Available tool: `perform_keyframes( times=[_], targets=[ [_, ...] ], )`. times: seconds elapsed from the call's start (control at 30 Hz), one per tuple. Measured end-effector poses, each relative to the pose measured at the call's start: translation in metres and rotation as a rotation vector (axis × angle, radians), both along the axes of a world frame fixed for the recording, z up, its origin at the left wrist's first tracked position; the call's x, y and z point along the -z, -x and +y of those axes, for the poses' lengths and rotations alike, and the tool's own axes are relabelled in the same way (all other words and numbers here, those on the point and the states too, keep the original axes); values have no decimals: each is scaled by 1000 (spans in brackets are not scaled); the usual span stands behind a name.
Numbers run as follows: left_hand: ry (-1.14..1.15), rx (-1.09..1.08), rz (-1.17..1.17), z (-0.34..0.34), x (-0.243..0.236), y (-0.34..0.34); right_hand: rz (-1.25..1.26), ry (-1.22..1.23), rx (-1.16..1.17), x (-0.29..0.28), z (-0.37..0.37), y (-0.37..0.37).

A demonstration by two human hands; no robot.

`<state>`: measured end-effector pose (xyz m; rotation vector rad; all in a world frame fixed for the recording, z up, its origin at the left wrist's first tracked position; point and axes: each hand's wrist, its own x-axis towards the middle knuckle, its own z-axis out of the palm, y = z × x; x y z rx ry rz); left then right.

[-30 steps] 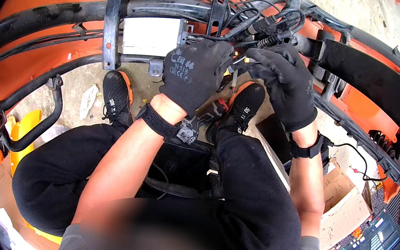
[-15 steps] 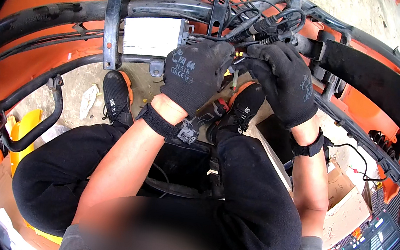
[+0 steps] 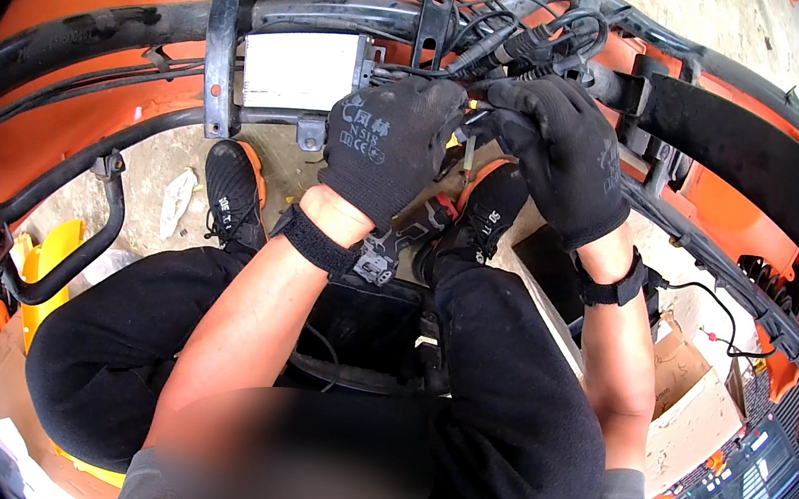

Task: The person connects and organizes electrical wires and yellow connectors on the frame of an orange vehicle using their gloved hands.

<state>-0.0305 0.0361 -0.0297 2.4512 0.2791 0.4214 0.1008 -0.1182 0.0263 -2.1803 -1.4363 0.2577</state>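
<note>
Both my hands wear black gloves and meet at a bundle of black cables (image 3: 537, 51) on an orange and black vehicle frame. My left hand (image 3: 388, 147) is closed, its thumb and fingers pinching at wires beside the right end of a box with a white label (image 3: 302, 70). Opposite it, my right hand (image 3: 568, 161) is closed in a pinch, fingertips close to the left's. Between the fingertips shows a small yellow wire connector (image 3: 473, 105); the gloves hide most of it. Below hangs a thin light-coloured piece (image 3: 470, 153), too small to name.
A black tube (image 3: 115, 30) and a flat metal upright (image 3: 226, 35) cross the frame left of the hands. Between my shoes lies a red and grey power tool (image 3: 423, 227). A cardboard box (image 3: 695, 420) stands at lower right, yellow panels (image 3: 53, 275) at left.
My right hand has shifted slightly left and up, and its fingers have drawn closer to the left's. Less of the yellow connector shows. The left hand is almost still.
</note>
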Motion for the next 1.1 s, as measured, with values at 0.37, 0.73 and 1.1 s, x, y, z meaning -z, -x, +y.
perform_keyframes(
  times=[0.37,0.73,1.1],
  targets=[
    [13,50,58,2,-6,2,21,104,-6,-5,1,-4],
    [-155,83,122,1,-6,-1,-38,136,-41,-6,4,-4],
    [-220,200,4,13,-3,-7,-177,131,-87,-4,3,-3]
  ],
)
